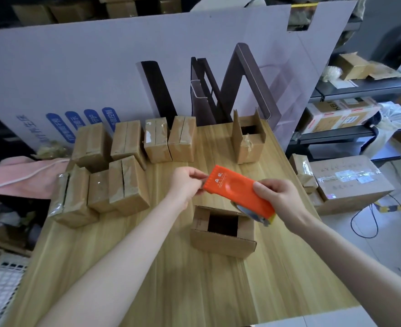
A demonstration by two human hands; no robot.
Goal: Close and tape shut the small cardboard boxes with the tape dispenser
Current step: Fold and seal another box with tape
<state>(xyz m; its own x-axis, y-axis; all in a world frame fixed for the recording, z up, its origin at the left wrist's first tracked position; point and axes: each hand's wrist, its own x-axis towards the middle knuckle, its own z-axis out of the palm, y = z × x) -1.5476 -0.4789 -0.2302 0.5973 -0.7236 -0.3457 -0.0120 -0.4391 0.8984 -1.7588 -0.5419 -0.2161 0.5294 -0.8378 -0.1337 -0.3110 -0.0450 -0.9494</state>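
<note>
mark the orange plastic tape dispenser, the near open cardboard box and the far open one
orange plastic tape dispenser (232, 190): head view, top face
near open cardboard box (220, 244): head view, front wall
far open cardboard box (251, 154): head view, front wall

Right hand (278, 199) grips the orange tape dispenser (238, 191), held above the wooden table (171, 279); left hand (186, 182) pinches its far end. Directly below sits an open small box (223, 237). Taped boxes (124, 166) cluster far left, and another open box (249, 140) stands far right.
</note>
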